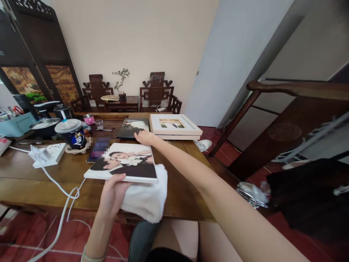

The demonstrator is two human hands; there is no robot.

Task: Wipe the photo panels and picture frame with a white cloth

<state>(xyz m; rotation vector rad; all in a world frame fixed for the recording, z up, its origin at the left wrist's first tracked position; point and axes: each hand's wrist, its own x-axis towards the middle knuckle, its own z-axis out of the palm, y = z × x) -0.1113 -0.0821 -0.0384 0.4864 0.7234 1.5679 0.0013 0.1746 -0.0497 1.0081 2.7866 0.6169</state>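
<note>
1. My left grip clamps the near edge of the photo panel, over the white towel.
2. Its long axis seems sideways.
3. My right grip is beside the far corner; its closure I cannot tell.

A lidded cup is standing near a white power strip; behind, two chairs are flanking a potted tree.

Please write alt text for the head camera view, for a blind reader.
A person's left hand holds a photo panel over a white towel at a wooden table; the right hand is by the near edge of a dark panel beside a white-framed picture.
</note>
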